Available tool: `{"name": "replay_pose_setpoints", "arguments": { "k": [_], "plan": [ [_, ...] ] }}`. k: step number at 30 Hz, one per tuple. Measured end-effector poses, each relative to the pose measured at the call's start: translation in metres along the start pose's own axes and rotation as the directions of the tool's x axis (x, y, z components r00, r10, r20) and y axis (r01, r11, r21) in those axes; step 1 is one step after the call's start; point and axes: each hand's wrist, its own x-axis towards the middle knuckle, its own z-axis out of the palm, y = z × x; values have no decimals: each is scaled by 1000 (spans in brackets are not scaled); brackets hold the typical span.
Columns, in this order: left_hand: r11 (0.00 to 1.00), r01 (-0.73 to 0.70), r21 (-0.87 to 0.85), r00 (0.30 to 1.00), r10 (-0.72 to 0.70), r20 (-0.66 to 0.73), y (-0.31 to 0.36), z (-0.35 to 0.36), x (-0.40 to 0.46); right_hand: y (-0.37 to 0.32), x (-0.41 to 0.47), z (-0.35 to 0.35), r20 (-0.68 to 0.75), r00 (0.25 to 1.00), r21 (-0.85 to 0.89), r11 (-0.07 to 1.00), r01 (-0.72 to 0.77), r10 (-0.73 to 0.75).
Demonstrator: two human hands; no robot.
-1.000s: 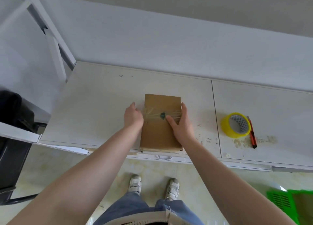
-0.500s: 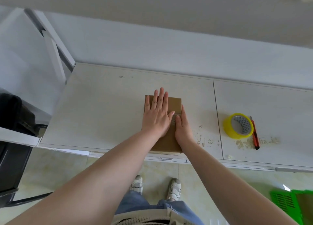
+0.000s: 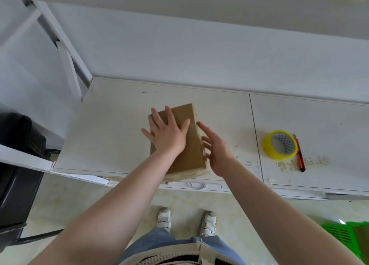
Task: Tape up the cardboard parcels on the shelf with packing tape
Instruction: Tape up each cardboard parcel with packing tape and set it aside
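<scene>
Head view, looking down at the white bench (image 3: 119, 137) and the flat brown cardboard parcel (image 3: 185, 145) sits at its near edge, skewed a touch, near end poking just over the lip. Left hand (image 3: 166, 134) lies flat on top of it, fingers spread and straight, palm pressing down over the far half. Right hand (image 3: 216, 150) hovers just beside the parcel's right edge, fingers loose and open, gripping nothing; whether the fingertips brush the cardboard I cannot tell. A faint glossy band of clear tape crosses the parcel near the left thumb. Well off to the right lie the yellow roll of packing tape (image 3: 279, 145) and, right against it, the red and black utility knife (image 3: 299, 153), both untouched.

Looks like the smoothing and turning stage to me. To do it well: keep that flat palm weight on so the parcel doesn't slide off the edge, run the free hand firmly along the band from the middle outward to chase out bubbles, then press the tape ends down round the side walls. Nudging the parcel further onto the bench first would make it safer.
</scene>
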Motion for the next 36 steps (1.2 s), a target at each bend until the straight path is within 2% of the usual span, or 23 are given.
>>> {"name": "replay_pose_setpoints", "arguments": {
  "k": [2,3,4,6,8,11,13,15,18,21,23,24,26,27,28,29,31,32,36],
  "plan": [
    [975,82,-208,993,-63,96,0,-20,2,-9,-3,0,26,992,24,992,123,-124],
    [929,135,-345,981,-76,179,-1,-27,3,-13,-4,1,39,983,-1,983,182,-182],
    [836,193,-513,962,-58,268,-2,-32,3,-16,-5,2,43,970,-34,970,240,-239],
    [575,285,-767,928,35,371,-11,-35,2,-21,-8,6,58,943,-63,941,332,-329],
    [394,348,-851,908,82,410,-26,-33,3,-22,-7,5,40,923,-86,919,385,-383],
    [318,421,-849,850,188,492,-50,-22,6,-19,-2,-1,-105,899,-314,872,376,-425],
    [315,440,-841,776,337,533,-61,-17,7,-15,2,-6,-142,943,-353,905,236,-301],
    [326,444,-835,704,449,550,-68,-15,10,-8,-2,-11,-57,989,-224,967,118,-134],
    [327,466,-822,653,501,569,-74,-5,19,2,-10,-23,91,996,-9,1000,13,-12],
    [341,484,-806,620,517,591,-70,8,22,11,-20,-31,77,997,151,988,-18,7],
    [410,430,-805,655,472,590,-56,15,20,19,-28,-37,6,1000,235,972,5,-6],
    [461,361,-810,717,418,557,-47,18,19,23,-33,-42,-47,998,271,962,46,-34],
    [553,177,-814,857,320,404,-28,22,14,31,-44,-55,-165,981,301,942,147,-100],
    [585,95,-805,890,312,332,-19,22,9,34,-51,-61,-217,968,306,933,190,-126],
    [597,56,-800,889,335,312,-9,21,1,38,-57,-68,-252,955,304,925,229,-153],
    [601,45,-798,852,394,344,2,20,-9,40,-63,-74,-283,943,303,916,262,-176],
    [628,36,-777,716,526,459,26,21,-37,45,-75,-85,-342,917,294,904,311,-205],
    [643,12,-766,675,560,480,37,27,-49,49,-81,-91,-372,904,288,899,330,-213],
    [635,-52,-771,680,588,438,73,59,-90,62,-111,-125,-456,863,312,868,386,-219]
  ]
}}
